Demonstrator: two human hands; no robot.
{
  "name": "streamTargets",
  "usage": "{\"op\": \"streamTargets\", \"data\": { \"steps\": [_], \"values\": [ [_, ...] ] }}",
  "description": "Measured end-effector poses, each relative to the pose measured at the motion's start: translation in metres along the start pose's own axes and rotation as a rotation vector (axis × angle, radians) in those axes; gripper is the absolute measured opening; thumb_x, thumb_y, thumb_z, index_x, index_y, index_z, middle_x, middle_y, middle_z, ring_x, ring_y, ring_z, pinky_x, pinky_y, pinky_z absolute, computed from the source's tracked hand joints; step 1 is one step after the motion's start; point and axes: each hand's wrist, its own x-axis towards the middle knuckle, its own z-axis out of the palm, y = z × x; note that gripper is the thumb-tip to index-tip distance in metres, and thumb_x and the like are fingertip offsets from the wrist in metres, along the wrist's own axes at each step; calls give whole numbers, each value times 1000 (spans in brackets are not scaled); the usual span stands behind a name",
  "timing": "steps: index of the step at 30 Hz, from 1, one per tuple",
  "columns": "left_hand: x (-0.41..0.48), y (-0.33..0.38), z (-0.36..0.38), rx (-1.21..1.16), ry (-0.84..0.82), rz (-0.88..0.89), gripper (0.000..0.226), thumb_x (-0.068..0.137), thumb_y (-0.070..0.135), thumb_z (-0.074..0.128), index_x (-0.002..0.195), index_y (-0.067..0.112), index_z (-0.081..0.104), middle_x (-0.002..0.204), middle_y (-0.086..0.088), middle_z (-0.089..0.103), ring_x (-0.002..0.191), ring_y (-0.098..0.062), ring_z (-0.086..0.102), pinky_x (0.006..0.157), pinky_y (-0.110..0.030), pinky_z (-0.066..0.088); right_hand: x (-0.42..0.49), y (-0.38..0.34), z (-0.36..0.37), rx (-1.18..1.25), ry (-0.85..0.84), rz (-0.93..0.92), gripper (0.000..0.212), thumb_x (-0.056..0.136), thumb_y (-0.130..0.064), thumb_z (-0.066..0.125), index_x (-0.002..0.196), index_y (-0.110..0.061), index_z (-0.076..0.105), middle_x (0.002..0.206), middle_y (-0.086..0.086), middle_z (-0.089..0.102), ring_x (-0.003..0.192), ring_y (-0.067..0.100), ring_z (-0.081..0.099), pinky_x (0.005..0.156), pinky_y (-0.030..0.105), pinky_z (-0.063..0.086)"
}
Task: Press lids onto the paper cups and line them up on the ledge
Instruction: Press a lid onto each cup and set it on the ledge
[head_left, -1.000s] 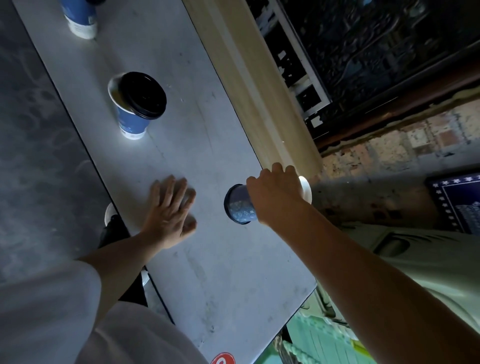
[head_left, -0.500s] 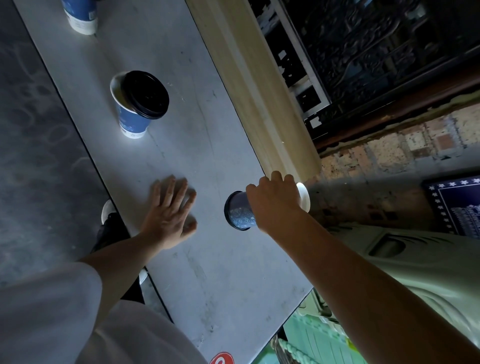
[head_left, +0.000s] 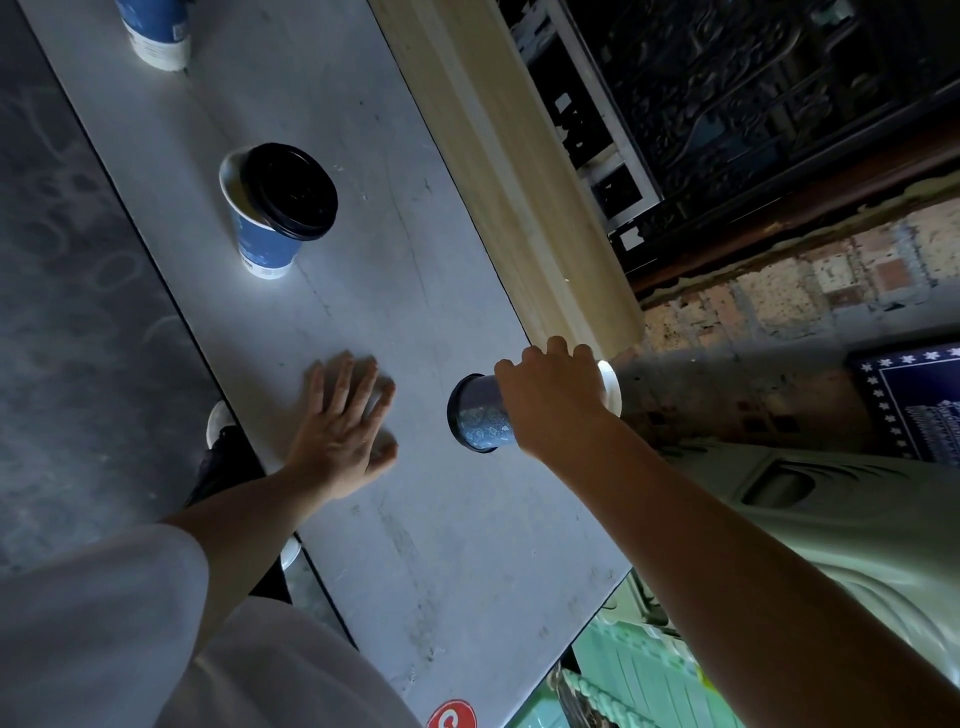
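Observation:
My right hand is shut around a blue paper cup just above the grey ledge. The cup lies sideways: its black-lidded end points left and its white end points right, near the ledge's far edge. My left hand rests flat on the ledge to the left of that cup, fingers spread, holding nothing. Farther along stands a second blue cup. Its black lid sits askew, leaving part of the white rim bare. A third blue cup is cut off at the top left.
A pale wooden beam runs along the far side of the ledge. Beyond it are a brick wall and dark ironwork. A grey floor lies to the left, with a dark shoe below the ledge edge. A red sticker marks the near end.

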Motion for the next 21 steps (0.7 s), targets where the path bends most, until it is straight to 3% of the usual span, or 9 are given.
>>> {"op": "streamTargets", "data": {
  "steps": [13,21],
  "values": [
    [-1,3,-9,2,-40,0,84,82,58,48,150,9,39,162,-24,23,148,-53,12,116,-73,6,0,9,8,36,-8,31,42,81,-28,70,120,-20,59,118,6,63,117,30,53,98,45,41],
    [0,2,-11,13,-85,-12,85,83,61,46,151,10,37,163,-23,22,148,-53,12,115,-73,8,-1,20,13,152,-26,-13,42,88,-36,68,127,-23,56,120,4,63,115,25,55,96,39,43]
  ]
}}
